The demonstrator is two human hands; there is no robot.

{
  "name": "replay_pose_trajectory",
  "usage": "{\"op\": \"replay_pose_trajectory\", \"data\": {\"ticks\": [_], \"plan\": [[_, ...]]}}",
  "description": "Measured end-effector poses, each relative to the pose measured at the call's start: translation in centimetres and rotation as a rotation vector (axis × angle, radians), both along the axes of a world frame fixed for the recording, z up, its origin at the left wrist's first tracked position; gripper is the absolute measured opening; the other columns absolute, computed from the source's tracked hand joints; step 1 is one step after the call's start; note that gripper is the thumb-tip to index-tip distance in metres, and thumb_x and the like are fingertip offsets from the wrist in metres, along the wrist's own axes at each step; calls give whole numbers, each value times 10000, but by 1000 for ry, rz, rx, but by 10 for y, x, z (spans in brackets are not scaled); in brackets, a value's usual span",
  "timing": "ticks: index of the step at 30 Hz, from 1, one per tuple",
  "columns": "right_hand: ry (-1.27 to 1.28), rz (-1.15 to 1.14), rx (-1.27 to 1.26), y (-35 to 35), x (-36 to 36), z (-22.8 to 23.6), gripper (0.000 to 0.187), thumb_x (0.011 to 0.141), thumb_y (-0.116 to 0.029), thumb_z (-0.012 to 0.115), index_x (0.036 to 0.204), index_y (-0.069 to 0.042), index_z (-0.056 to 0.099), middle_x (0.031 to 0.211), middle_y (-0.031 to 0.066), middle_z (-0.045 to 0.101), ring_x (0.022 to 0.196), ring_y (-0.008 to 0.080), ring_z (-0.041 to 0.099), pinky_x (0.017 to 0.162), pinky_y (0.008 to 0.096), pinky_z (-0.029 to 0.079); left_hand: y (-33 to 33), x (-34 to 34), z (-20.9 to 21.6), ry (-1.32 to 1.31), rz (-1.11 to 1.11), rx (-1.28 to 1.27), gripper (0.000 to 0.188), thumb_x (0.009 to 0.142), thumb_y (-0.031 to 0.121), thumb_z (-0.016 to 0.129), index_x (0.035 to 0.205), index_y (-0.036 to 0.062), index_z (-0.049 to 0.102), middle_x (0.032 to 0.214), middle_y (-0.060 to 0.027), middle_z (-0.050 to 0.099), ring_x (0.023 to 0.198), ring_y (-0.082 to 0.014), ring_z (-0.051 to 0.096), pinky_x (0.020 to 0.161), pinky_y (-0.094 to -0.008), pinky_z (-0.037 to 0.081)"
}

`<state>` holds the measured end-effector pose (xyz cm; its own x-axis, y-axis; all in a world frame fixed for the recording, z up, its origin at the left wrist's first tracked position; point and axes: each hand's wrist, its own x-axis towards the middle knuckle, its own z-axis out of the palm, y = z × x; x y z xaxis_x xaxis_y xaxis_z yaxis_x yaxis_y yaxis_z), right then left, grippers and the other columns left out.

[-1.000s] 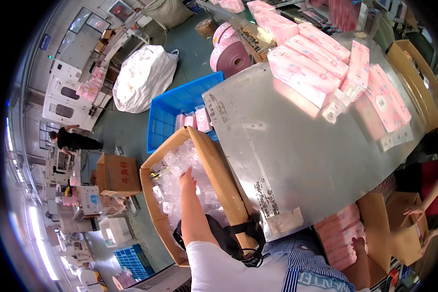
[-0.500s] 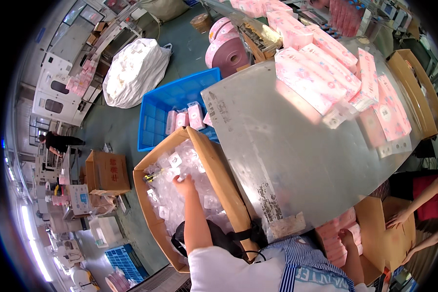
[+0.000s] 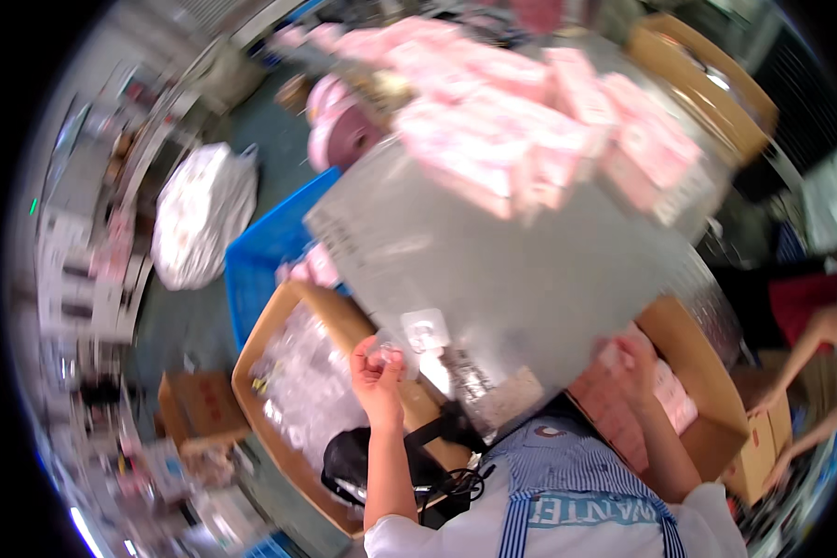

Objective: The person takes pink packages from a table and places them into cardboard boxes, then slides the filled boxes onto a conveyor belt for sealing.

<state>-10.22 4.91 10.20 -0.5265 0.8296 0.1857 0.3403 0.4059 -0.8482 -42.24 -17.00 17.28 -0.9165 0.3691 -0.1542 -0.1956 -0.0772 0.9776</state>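
Observation:
My left hand [image 3: 378, 374] is closed in a pinch on a clear plastic piece [image 3: 387, 352], and a white square tag [image 3: 425, 330] shows just beyond the fingertips. It is over the inner edge of a cardboard box [image 3: 251, 395] full of crumpled clear plastic pieces [image 3: 309, 377]. My right hand [image 3: 634, 365], fingers curled, is above another cardboard box [image 3: 707, 386] with pink packs [image 3: 614, 409] in it. Blur hides what the right fingers hold, if anything.
A metal table [image 3: 530, 270] lies ahead, with pink printed packs [image 3: 474, 139] piled at its far side. A blue crate [image 3: 260, 244] and a white sack [image 3: 205, 216] stand left. A black bag [image 3: 353, 458] lies over the left box. Another person's arm [image 3: 814, 339] reaches in at right.
My left hand has come out of the plastic-filled box and moved right, toward the table, with a clear piece. My right hand has risen over the pink packs. The view has turned.

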Motion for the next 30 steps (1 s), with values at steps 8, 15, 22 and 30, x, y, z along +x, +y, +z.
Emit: {"op": "replay_pose_trajectory", "data": {"ticks": [8, 15, 22, 30], "plan": [[-205, 130, 810, -3, 4, 92, 293, 660, -191, 658, 949, -151, 634, 1055, 13, 592, 927, 217, 554, 810, 389, 452, 135, 137, 11, -137, -704, -109, 378, 801, 16, 671, 1130, 76, 495, 797, -6, 632, 635, -68, 546, 538, -195, 388], [-7, -241, -355, -20, 113, 47, 180, 796, -209, 652, 888, -55, 660, 860, 77, 634, 773, 229, 586, 705, 349, 473, 150, 217, -8, -27, -815, -111, 432, 835, -17, 620, 1209, 33, 410, 944, -83, 635, 818, -111, 601, 687, -230, 484], [109, -91, -575, -28, 128, 16, 212, 835, -223, 634, 893, -20, 655, 839, 93, 654, 771, 226, 615, 677, 332, 483, 140, 241, -21, 265, -904, -264, 469, 833, 60, 663, 1229, 41, 413, 846, -34, 611, 706, -68, 535, 630, -202, 435], [-617, 70, -359, -84, 142, -168, 261, 872, -238, 517, 848, -35, 679, 929, 182, 636, 899, 318, 610, 755, 395, 486, 117, 229, -18, 292, -788, -459, 389, 817, 61, 683, 1162, 29, 506, 734, 9, 578, 643, -50, 490, 610, -201, 418]]}}
